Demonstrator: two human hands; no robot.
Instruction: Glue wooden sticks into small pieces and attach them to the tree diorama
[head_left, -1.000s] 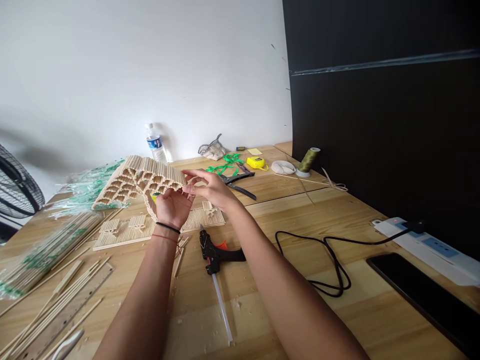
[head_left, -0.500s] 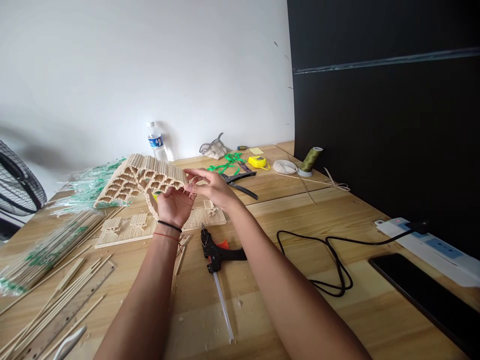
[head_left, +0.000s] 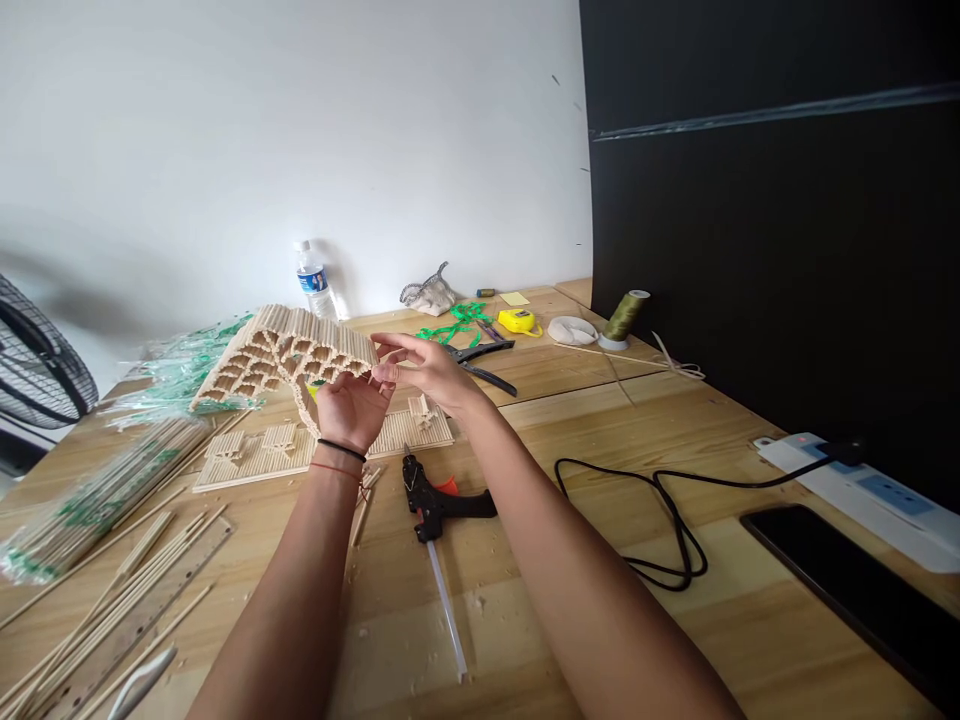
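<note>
Your left hand (head_left: 354,405) palm-up under pale roof-shaped wooden-stick canopy (head_left: 315,325), likely propping overhang; fingers part-hidden, opening and grip unclear. Your right hand (head_left: 427,372) part-closed, pinching canopy's right edge, likely steadying. Black plastic glue gun (head_left: 429,503) lies nearer you than hands.

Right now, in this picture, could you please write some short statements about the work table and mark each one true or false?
1. The left hand and the right hand both touch the stick model. True.
2. The right hand holds the glue gun. False: the glue gun lies on the table.
3. The water bottle stands near the white wall. True.
4. The tape measure is green. False: the tape measure is yellow.
5. The black cable runs to the power strip. True.
</note>
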